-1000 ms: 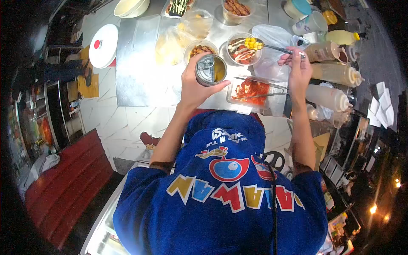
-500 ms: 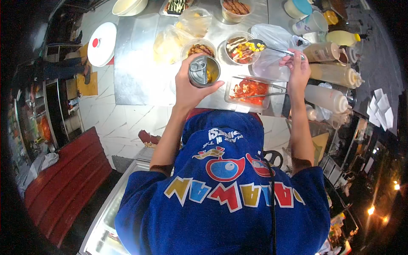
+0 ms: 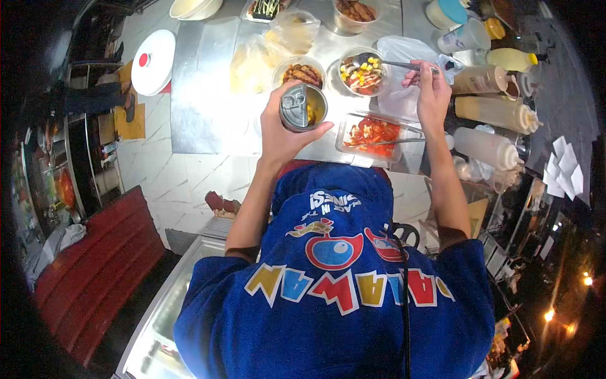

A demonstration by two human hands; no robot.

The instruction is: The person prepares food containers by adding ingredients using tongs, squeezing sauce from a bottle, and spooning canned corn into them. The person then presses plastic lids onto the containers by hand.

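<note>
My left hand (image 3: 278, 129) is wrapped around an opened tin can (image 3: 303, 107), its lid half folded back and yellow corn showing inside. Between the fingers of my right hand (image 3: 432, 95) is the handle of a spoon (image 3: 404, 65). The spoon's bowl rests over a round plastic bowl (image 3: 364, 71) of food, with corn kernels and white sauce on top. Beyond the can stands another bowl (image 3: 302, 73) with browned meat, partly hidden by my hand. Nearer to me lies a clear tub (image 3: 371, 136) of red food with tongs (image 3: 410, 133) across it.
Several sauce bottles (image 3: 495, 114) line the right side. Plastic bags (image 3: 255, 63) lie at the left, and a clear bag (image 3: 399, 91) sits beside the corn bowl. A third meat bowl (image 3: 356, 14) stands at the back. A white round lid (image 3: 153, 63) is at the far left.
My right hand has shifted left with the spoon, whose load of corn is now on the food in the bowl. My left hand holds the can in about the same place.
</note>
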